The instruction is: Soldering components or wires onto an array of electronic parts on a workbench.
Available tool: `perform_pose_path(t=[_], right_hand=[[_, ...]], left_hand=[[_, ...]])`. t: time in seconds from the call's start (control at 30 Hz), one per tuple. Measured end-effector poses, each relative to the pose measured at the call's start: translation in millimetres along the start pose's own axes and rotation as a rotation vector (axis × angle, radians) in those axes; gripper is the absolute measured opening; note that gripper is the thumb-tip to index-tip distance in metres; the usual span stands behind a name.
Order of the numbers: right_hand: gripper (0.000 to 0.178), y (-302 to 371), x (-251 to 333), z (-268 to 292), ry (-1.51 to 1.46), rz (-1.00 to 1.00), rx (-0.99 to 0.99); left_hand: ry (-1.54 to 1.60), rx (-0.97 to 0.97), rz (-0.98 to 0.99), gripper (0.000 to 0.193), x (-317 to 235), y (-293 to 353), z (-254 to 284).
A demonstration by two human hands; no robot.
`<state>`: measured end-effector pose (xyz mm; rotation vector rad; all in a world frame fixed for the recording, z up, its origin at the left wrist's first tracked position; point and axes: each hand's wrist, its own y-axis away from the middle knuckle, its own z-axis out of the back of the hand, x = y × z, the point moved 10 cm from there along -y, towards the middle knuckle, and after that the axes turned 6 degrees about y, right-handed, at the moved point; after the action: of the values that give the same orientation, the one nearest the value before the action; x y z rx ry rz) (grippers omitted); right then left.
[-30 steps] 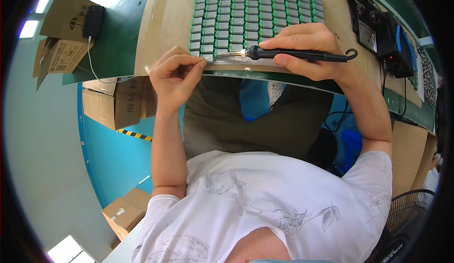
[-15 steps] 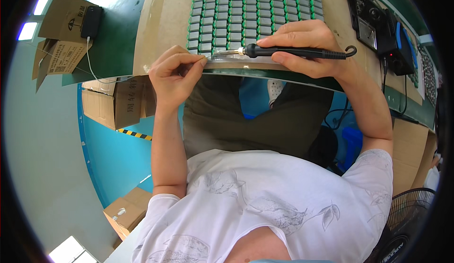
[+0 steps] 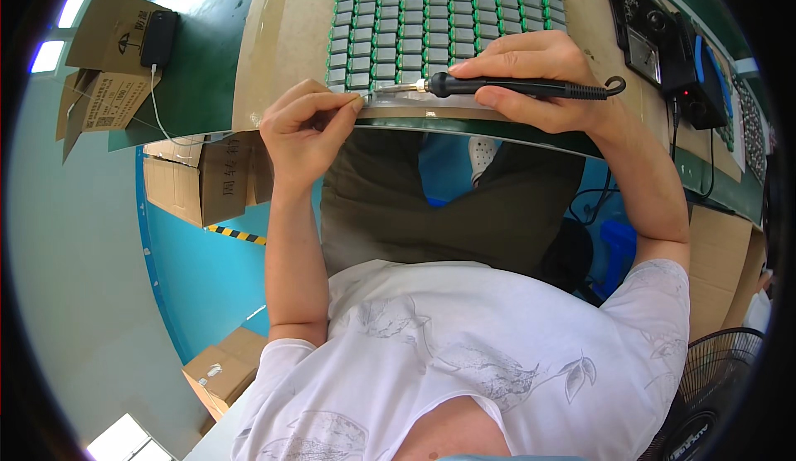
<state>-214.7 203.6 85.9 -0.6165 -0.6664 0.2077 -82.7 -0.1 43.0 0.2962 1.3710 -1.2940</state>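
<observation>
My right hand (image 3: 554, 67) grips a soldering iron (image 3: 518, 88) by its black handle, the metal tip pointing left. At the near edge of the work table, my left hand (image 3: 305, 129) is closed in a pinch close to that tip. What sits between its thumb and forefinger is too small to make out. Just beyond both hands lie rows of small grey blocks with green circuit-board edges (image 3: 412, 26). The iron's tip is over the front row's near side, beside a shiny clear strip (image 3: 423, 102) along the table edge.
A black soldering station (image 3: 692, 88) with a red light stands at the right, its cable hanging down. On the left are an open cardboard box (image 3: 116, 63) and a black phone (image 3: 160, 38) with a white cable. A fan (image 3: 717, 378) stands at lower right. Brown board (image 3: 282, 38) covers the table.
The rows of grey blocks have shifted very slightly to the left. Both hands and the soldering iron keep almost the same pose.
</observation>
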Motion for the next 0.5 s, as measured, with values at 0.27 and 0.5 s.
perform_pose_path(t=[0.27, 0.5], right_hand=[[0.034, -0.7, -4.2, 1.6, 0.009, -0.018, 0.01], [0.035, -14.6, 1.9, 19.5, 0.037, -0.084, -0.023]], left_hand=[[-0.023, -0.007, -0.009, 0.012, -0.2, -3.7, -0.6], [0.141, -0.172, 0.121, 0.008, 10.6, 1.0, 18.9]])
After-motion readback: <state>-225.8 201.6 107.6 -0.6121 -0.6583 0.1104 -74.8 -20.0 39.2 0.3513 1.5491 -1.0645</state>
